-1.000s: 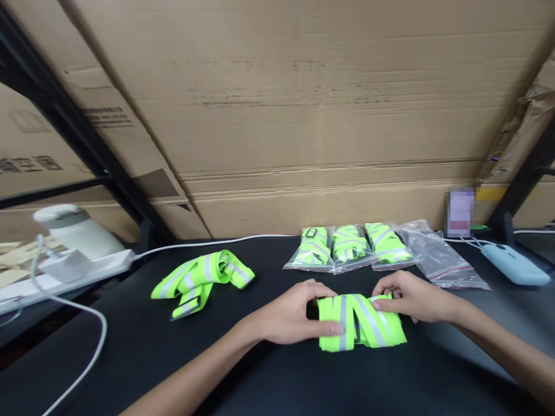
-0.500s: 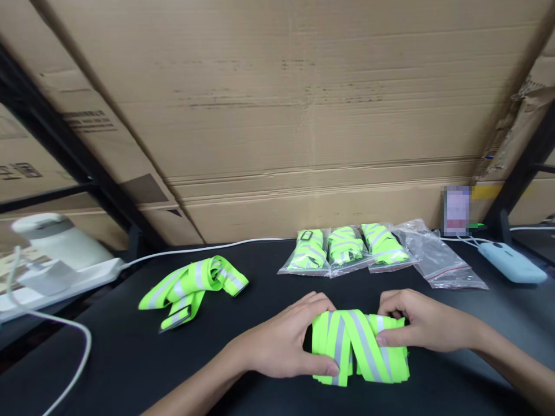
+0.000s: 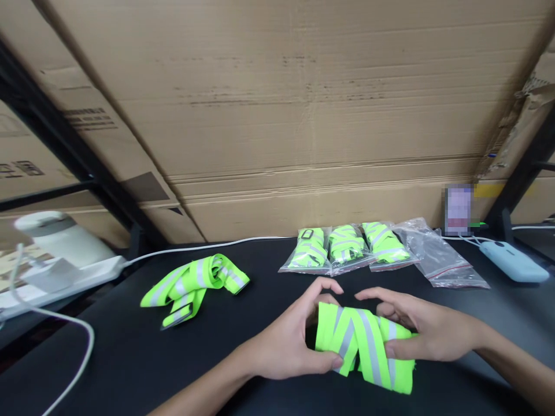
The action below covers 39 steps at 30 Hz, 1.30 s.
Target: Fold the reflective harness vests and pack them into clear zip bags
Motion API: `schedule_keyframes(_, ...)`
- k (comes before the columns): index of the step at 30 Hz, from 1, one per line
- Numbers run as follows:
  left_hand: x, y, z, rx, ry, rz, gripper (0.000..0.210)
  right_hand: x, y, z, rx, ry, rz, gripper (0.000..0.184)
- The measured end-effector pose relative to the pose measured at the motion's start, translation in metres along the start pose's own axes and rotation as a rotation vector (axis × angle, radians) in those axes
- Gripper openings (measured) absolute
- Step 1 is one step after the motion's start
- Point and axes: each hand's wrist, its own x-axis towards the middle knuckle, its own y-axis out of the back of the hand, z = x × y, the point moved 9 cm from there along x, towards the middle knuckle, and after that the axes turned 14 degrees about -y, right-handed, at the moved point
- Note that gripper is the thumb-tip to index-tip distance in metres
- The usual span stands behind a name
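Note:
A folded bundle of neon-yellow reflective strap [image 3: 368, 349] with silver stripes is held just above the black table. My left hand [image 3: 295, 338] grips its left end, thumb across the front and index finger arched over the top. On the right end, my right hand [image 3: 411, 323] has its thumb on the front face, its index finger stretched out above and the other fingers curled behind. The fingertips behind the bundle are hidden. A loose reflective strap [image 3: 197, 283] with a dark buckle or end piece lies on the table to the left.
Three clear zip bags with folded straps [image 3: 347, 245] lie along the back, beside flat clear zip bags [image 3: 442, 254]. A light-blue device [image 3: 514, 261] sits at right. On the left are a power strip [image 3: 87, 280], a cable and a white bottle [image 3: 65, 237]. Cardboard [image 3: 277, 115] walls the back.
The bundle has tilted, its right end dipping lower. Both index fingers have lifted off the top and now arch above it. The loose strap and the bags stay put.

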Motion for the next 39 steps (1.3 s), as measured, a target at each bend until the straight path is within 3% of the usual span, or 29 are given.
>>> schedule_keyframes(5, 0.008, 0.005, 0.002, -0.222, -0.127, 0.175, 0.066, -0.002, -0.022, -0.013, 0.223, 0.052, -0.251, 0.083)
schedule_keyframes(8, 0.010, 0.002, 0.000, -0.291, -0.134, 0.183, 0.052, 0.002, -0.033, -0.011, 0.301, 0.052, -0.355, 0.098)
schedule_keyframes(11, 0.009, -0.002, -0.004, -0.316, -0.125, 0.178, 0.044, 0.009, -0.035, -0.004, 0.378, 0.056, -0.381, 0.106)
schedule_keyframes(20, 0.009, 0.018, 0.000, -0.136, -0.226, 0.294, 0.045, 0.016, -0.024, -0.003, 0.457, 0.152, -0.288, 0.089)
schedule_keyframes(31, 0.023, 0.017, 0.014, 0.083, -0.313, 0.261, 0.040, 0.026, -0.014, 0.021, 0.384, 0.018, -0.171, 0.088)
schedule_keyframes(35, 0.039, 0.025, 0.045, 0.435, -0.478, 0.320, 0.043, 0.031, -0.001, 0.026, 0.471, 0.016, -0.043, 0.090)
schedule_keyframes(37, 0.054, 0.020, 0.071, 0.574, -0.608, 0.362, 0.032, 0.033, 0.005, 0.028, 0.511, 0.026, 0.024, 0.086)
schedule_keyframes(39, 0.080, 0.003, 0.092, 0.666, -0.691, 0.332, 0.011, 0.034, 0.010, 0.030, 0.535, 0.035, 0.090, 0.082)
